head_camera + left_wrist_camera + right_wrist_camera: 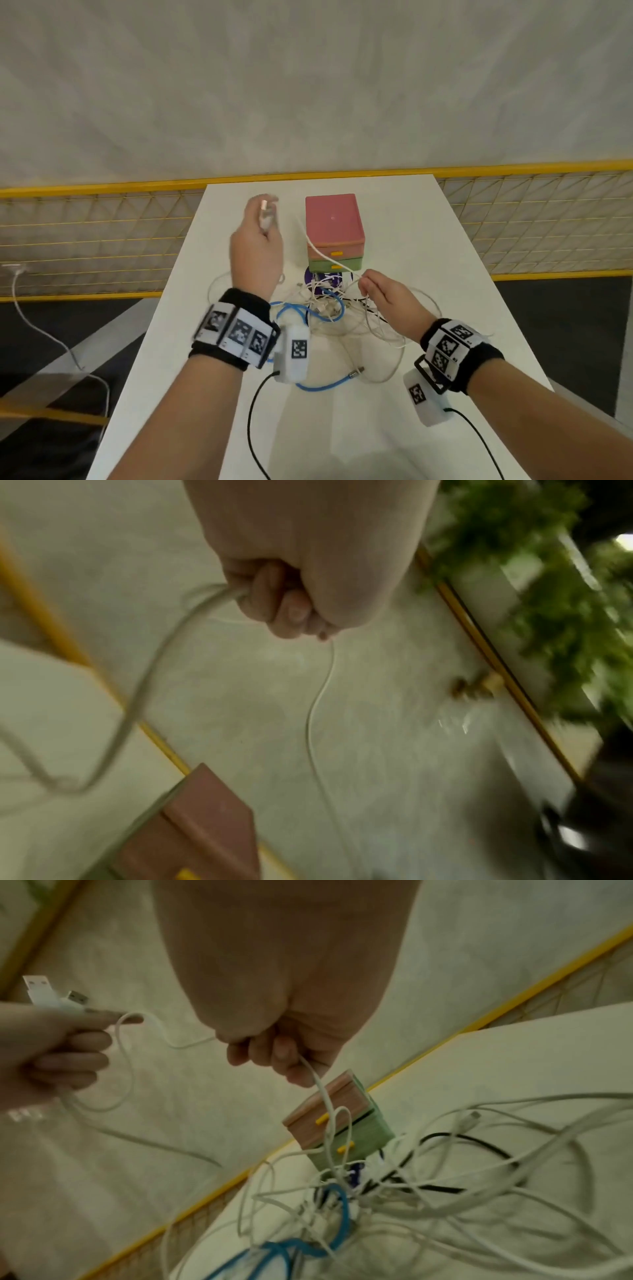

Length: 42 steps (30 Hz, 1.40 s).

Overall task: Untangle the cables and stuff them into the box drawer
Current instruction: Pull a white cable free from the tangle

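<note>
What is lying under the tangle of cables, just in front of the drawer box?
Under the tangle, a purple and white flat thing shows, in front of the box. The cables cover most of it, so what it is cannot be told. Both drawers look closed; their insides are hidden.

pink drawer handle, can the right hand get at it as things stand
Probably not yet: the right hand pinches a white cable that crosses the pink drawer's yellow handle, and the tangle lies before the box.

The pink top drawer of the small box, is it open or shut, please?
Shut: the pink top drawer sits flush with its yellow handle forward.
</note>
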### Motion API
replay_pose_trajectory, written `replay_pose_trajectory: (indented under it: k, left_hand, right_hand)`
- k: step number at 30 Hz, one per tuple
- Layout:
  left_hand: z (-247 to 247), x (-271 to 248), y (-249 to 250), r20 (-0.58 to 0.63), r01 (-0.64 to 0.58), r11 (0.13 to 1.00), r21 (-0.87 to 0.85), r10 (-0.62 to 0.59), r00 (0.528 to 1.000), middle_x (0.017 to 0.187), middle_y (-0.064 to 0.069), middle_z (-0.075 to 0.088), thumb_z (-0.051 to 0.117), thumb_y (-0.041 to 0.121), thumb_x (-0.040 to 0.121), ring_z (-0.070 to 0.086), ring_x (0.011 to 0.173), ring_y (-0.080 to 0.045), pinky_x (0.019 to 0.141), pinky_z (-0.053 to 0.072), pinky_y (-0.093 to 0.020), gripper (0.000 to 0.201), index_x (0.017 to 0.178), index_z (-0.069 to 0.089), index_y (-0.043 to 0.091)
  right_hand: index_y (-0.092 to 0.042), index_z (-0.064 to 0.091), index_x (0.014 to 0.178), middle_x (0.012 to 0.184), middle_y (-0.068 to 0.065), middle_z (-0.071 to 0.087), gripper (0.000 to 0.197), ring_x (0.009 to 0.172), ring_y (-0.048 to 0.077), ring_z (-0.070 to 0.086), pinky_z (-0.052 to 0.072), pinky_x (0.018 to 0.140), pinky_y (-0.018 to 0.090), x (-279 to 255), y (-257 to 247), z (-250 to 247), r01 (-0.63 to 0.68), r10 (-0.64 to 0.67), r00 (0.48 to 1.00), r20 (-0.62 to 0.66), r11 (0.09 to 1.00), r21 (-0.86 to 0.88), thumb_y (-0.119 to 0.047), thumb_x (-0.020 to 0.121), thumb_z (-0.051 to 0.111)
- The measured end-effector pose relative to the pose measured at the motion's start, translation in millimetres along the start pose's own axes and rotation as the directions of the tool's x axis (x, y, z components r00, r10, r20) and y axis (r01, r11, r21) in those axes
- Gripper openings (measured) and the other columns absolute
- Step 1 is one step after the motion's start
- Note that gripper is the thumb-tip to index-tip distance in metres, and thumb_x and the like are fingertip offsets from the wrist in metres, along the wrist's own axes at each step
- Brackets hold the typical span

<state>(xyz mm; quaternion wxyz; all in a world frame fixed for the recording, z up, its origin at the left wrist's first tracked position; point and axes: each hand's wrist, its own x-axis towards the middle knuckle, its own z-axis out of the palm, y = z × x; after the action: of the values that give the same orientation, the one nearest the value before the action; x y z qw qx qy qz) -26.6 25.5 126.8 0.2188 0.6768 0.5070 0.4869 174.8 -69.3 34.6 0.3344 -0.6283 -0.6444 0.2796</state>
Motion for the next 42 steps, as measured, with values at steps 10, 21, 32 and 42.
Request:
replay_pose_trajectory:
  k: [10,21,32,42]
  left_hand:
    - [28,-40,-3,0.613,-0.234,0.963,0.131,0.107,0.783,0.061,0.008,0.052,0.052,0.021,0.096,0.05,0.054,-0.015,0.054,0.041,-0.031,0.01,0.104,0.057,0.017]
    - [7,-26,8,0.36,-0.205,0.975,0.088,0.161,0.919,0.079,0.015,0.062,0.05,0.008,0.093,0.047,0.045,-0.003,0.054,0.042,-0.023,0.052,0.138,0.046,0.033]
    - [-21,1,-5,0.032,-0.128,0.987,0.099,0.126,0.992,0.073,0.0,0.062,0.05,0.008,0.096,0.051,0.051,-0.012,0.052,0.036,-0.021,0.016,0.107,0.06,0.016]
    - [19,-40,-9,0.551,-0.204,0.971,0.121,0.106,0.828,0.053,0.008,0.045,0.05,0.038,0.099,0.044,0.045,-0.006,0.05,0.034,-0.027,0.021,0.107,0.057,0.02]
  right_hand:
    - [-0.001,0.053,0.101,0.075,-0.002,0.055,0.021,0.067,0.006,0.051,0.04,0.065,0.012,13,-41,-5,0.18,-0.178,0.983,-0.036,0.979,0.099,-0.014,0.101,0.037]
    - [-0.01,0.048,0.087,0.064,-0.013,0.041,0.022,0.058,-0.001,0.044,0.034,0.059,0.012,9,-20,7,0.068,-0.066,0.997,-0.036,0.997,0.044,-0.018,0.102,0.033]
    - [-0.021,0.042,0.08,0.063,-0.011,0.038,0.025,0.056,0.003,0.039,0.032,0.058,0.018,-1,0,8,0.001,0.0,0.999,-0.035,0.999,0.04,-0.021,0.103,0.031]
    - [-0.01,0.051,0.091,0.075,-0.002,0.054,0.023,0.069,0.008,0.05,0.039,0.067,0.019,14,-30,3,0.187,-0.185,0.982,-0.035,0.981,0.047,-0.021,0.101,0.034]
